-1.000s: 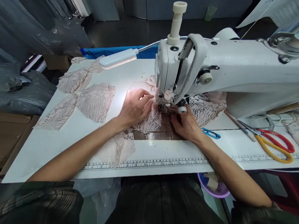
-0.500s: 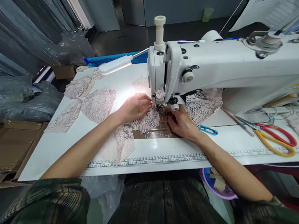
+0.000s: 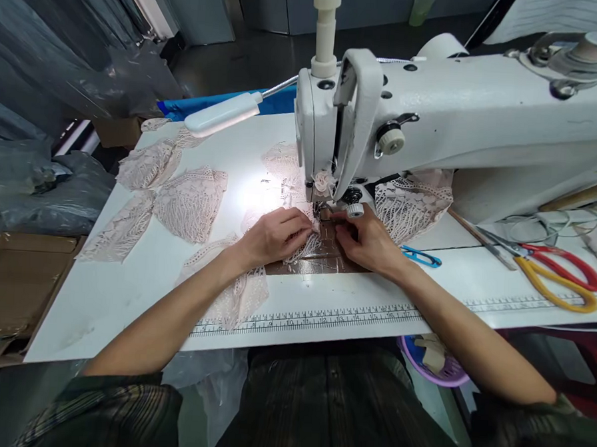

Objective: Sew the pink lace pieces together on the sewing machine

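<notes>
At the sewing machine (image 3: 311, 127), my left hand (image 3: 278, 237) is closed, fingertips pinching the edge of a pale pink lace piece (image 3: 304, 249) just left of the presser foot (image 3: 324, 213). Part of that lace lies under my fingers and behind the needle area. My right hand (image 3: 370, 240) is on the other side of the foot, thumb and fingers bent together at the brown machine plate (image 3: 306, 266); what they hold is hidden. Another lace piece (image 3: 239, 299) hangs in folds below my left wrist.
Joined lace cups (image 3: 189, 204) lie on the left of the white table (image 3: 74, 305). Under the machine arm is another lace cup (image 3: 412, 206). Blue thread snips (image 3: 421, 256) and red-and-yellow scissors (image 3: 558, 284) rest at right. A lit lamp (image 3: 224, 115) reaches over the table.
My left hand has moved slightly down and right, closing its fingers at the lace edge, and more of the lace now shows behind it. My right hand stays beside the foot. The view has shifted slightly.
</notes>
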The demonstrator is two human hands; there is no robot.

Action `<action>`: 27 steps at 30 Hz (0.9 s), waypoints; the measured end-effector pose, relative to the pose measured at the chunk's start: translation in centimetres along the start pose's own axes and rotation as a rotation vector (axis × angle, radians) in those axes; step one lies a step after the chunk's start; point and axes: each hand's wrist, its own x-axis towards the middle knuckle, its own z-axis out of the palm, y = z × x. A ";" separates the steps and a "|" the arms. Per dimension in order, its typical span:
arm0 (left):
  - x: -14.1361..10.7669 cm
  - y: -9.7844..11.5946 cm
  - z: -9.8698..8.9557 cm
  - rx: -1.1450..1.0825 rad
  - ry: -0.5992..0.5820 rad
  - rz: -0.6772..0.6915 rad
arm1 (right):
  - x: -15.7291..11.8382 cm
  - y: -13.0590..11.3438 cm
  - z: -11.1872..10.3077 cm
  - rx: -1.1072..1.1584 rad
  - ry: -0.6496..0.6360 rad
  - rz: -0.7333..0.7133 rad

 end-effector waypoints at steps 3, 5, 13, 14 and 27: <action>0.1 0.1 -0.1 -0.034 0.067 -0.045 | 1.1 0.0 -0.9 -0.015 -0.076 0.002; 0.1 0.2 0.0 -0.054 0.052 -0.037 | 1.6 0.0 -1.4 -0.011 -0.148 -0.024; -0.3 0.1 0.8 0.041 -0.055 0.019 | 0.4 1.0 0.0 -0.166 -0.221 -0.137; -0.3 0.1 0.8 0.060 -0.059 0.031 | 0.2 1.2 0.3 -0.192 -0.218 -0.159; -0.5 0.3 0.3 0.079 -0.129 0.100 | -0.1 1.7 1.2 -0.238 -0.152 -0.218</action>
